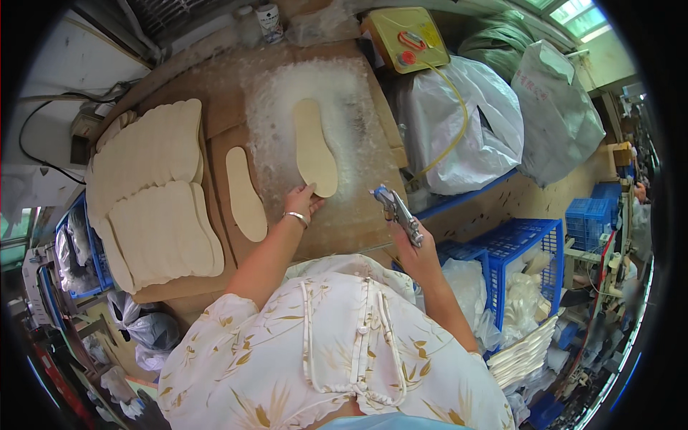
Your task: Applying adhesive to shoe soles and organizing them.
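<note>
A cream shoe insole (315,150) lies on a patch of the cardboard coated with whitish residue. My left hand (304,203) pinches its near end between thumb and fingers, a metal bangle at the wrist. My right hand (417,249) is wrapped round a metal spray gun (398,209), held to the right of the insole with its nozzle towards the board. Another insole (245,195) lies flat to the left, apart from my left hand. Farther left, overlapping insoles (161,229) are spread in two rows.
Brown cardboard (222,129) covers the table. At the back right a yellow can (405,37) with a hose stands by white plastic sacks (466,122). Blue crates (523,244) and bundled insoles (527,351) sit to my right. A small tin (269,23) stands at the far edge.
</note>
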Tool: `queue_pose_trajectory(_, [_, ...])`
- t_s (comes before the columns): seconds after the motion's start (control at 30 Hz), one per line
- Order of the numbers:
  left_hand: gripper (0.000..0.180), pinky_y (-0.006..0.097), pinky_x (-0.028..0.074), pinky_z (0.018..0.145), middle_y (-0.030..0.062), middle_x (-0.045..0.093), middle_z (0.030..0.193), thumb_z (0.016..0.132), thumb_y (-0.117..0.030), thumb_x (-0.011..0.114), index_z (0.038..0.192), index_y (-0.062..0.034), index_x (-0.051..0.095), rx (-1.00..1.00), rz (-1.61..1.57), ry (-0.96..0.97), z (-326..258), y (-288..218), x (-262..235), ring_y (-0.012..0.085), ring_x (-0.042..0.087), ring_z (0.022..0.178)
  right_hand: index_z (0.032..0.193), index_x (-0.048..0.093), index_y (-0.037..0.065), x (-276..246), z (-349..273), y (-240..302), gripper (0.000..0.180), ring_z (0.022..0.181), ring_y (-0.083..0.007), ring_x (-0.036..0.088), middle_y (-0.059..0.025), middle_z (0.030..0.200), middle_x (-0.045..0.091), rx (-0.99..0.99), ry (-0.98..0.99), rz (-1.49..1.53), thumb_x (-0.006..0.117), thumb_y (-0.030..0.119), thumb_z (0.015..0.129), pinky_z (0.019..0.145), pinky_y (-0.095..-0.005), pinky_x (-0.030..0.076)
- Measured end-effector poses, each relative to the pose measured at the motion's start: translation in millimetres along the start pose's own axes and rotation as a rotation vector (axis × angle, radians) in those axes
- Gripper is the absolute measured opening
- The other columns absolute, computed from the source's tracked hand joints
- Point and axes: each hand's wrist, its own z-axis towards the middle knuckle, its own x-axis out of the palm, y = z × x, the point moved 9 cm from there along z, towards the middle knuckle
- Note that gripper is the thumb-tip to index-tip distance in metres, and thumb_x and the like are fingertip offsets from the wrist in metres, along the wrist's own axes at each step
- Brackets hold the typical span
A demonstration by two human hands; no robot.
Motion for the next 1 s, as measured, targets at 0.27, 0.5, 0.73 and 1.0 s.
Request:
queue_pose_trajectory(0.27, [0.019,0.029,0.054,0.069,0.0105,0.064,0.096,0.091,-0.017,0.059,0.101,-0.0015,0.055,-0.096,-0.080,0.030,-9.6,30.1,3.3,0.0184,0.064,0.085,0.103,0.056,0.001,31.5,47.6,63.4,0.023,0.060,-0.0111,0.044,-0.0040,0.066,0.050,-0.060,0.003,-0.087,0.061,0.021,0.092,0.055,-0.0276,0.040])
queue_pose_trajectory(0.5, [0.019,0.029,0.055,0.067,0.0110,0.065,0.096,0.090,-0.017,0.060,0.100,-0.0007,0.055,-0.099,-0.077,0.077,-6.1,28.1,2.0,0.0190,0.065,0.082,0.098,0.055,0.000,43.0,43.1,64.0,0.023,0.061,-0.0112,0.045,-0.0061,0.069,0.052,-0.094,0.014,-0.105,0.062,0.021,0.092,0.056,-0.0271,0.041])
queue_pose_trajectory(0.73, [0.018,0.028,0.054,0.068,0.0099,0.064,0.095,0.090,-0.018,0.060,0.098,-0.0023,0.055,-0.101,-0.027,0.107,-8.0,26.8,4.2,0.0181,0.065,0.082,0.097,0.056,0.000,36.3,39.2,59.6,0.023,0.061,-0.0098,0.045,-0.0044,0.069,0.053,-0.050,-0.068,-0.114,0.060,0.022,0.093,0.057,-0.0267,0.041])
queue_pose_trajectory(1.0, [0.019,0.029,0.055,0.065,0.0109,0.064,0.094,0.090,-0.017,0.060,0.099,-0.0014,0.054,-0.081,-0.030,0.070,-6.5,26.1,1.1,0.0195,0.066,0.079,0.096,0.056,0.000,30.7,36.9,54.7,0.023,0.061,-0.0078,0.044,-0.0032,0.068,0.052,-0.019,-0.074,-0.138,0.061,0.022,0.093,0.055,-0.0253,0.039])
